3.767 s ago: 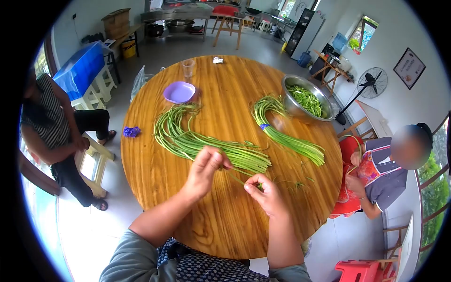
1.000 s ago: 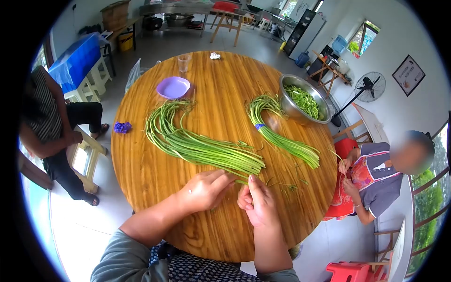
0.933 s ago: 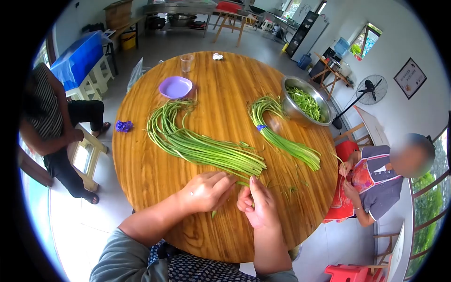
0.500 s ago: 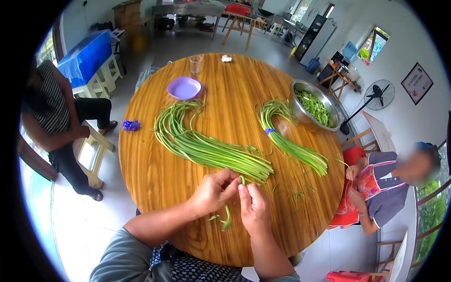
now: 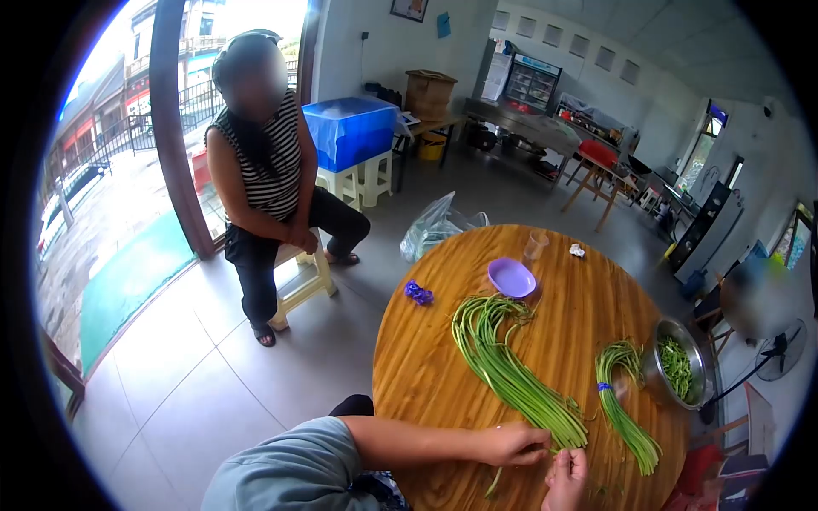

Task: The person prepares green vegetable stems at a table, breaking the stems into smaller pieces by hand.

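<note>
Close together at the near side of the round table, my left hand [image 5: 515, 444] and my right hand [image 5: 567, 479] are both closed, fingertips pinching a green garlic scape. Its loose end [image 5: 494, 482] hangs below my left hand; the pinched part is mostly hidden by the fingers. Just beyond my hands lies a large loose bunch of garlic scapes [image 5: 511, 362], its cut ends toward me. To the right is a smaller bunch [image 5: 626, 426], tied with a blue band [image 5: 605, 387]. Short cut pieces [image 5: 676, 366] fill part of a steel bowl [image 5: 704, 375] at the table's right edge.
On the wooden table [image 5: 426, 349] are a purple dish [image 5: 511, 278], a clear cup [image 5: 536, 245], a white crumpled scrap [image 5: 577, 250] and a purple-blue bundle [image 5: 418, 292]. A person [image 5: 268, 179] sits on a stool at left. Another person sits at far right, mostly cut off.
The view has swung left, bringing the seated person and doorway in and pushing the right-hand person to the edge. My hands stay close together at the scape.
</note>
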Motion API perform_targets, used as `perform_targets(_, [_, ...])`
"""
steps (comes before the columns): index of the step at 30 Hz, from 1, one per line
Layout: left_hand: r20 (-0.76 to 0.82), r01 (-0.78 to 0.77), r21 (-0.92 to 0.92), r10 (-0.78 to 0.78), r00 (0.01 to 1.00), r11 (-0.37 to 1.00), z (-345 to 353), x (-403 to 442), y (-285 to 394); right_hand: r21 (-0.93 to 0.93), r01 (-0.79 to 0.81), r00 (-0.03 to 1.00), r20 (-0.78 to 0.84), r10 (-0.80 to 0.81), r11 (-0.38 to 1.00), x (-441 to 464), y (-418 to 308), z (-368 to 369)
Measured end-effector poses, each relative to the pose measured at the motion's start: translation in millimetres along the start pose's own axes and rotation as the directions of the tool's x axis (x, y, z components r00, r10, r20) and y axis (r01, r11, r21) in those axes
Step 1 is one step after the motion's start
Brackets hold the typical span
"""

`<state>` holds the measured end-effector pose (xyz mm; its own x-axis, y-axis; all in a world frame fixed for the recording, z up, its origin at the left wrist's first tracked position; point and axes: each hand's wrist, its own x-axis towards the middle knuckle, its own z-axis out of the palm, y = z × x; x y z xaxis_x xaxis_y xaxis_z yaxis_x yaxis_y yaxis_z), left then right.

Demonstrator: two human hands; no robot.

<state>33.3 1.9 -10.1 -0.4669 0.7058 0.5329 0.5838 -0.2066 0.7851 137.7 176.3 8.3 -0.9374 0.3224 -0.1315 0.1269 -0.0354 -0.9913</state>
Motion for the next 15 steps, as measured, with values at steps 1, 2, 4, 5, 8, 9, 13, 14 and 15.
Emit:
perform_targets(1, [-0.030,0.007,0.023,-0.006,1.000,1.000,2,0,-3,0.001,-0.002,1.000,0.005,0.002,1.000,-2,-4,12])
perform_targets(2, [-0.059,0.014,0.044,-0.012,0.998,0.999,3,0,-4,-0.288,0.263,0.951,-0.086,-0.298,0.921,-7,-14,32])
perform_targets(4, [-0.120,0.112,0.036,-0.107,0.987,0.993,5,0,-2,-0.645,0.367,0.861,-0.038,-0.508,0.670,-13,-17,42])
perform_targets(5, [-0.173,0.203,0.024,-0.196,0.965,0.979,7,0,-1,-0.706,0.349,0.855,-0.029,-0.517,0.616,-20,-24,52])
perform_targets(8, [-0.223,0.238,0.017,-0.228,0.948,0.971,11,-1,-5,-0.762,0.345,0.843,-0.004,-0.537,0.548,-18,-21,58])
perform_targets(9, [-0.226,0.235,0.016,-0.225,0.948,0.972,10,1,-8,-0.696,0.313,0.859,-0.082,-0.505,0.646,-15,-17,57])
perform_targets(13, [-0.174,0.215,-0.154,-0.241,0.955,0.964,-1,6,-1,-0.351,0.191,0.938,-0.211,-0.276,0.917,12,31,25])
perform_targets(14, [-0.149,0.213,-0.199,-0.244,0.958,0.957,-3,6,3,-0.464,0.286,0.907,-0.150,-0.393,0.838,2,7,33])
perform_targets(15, [-0.149,0.213,-0.200,-0.244,0.958,0.956,-4,6,6,-0.466,0.285,0.907,-0.150,-0.393,0.838,-2,0,32])
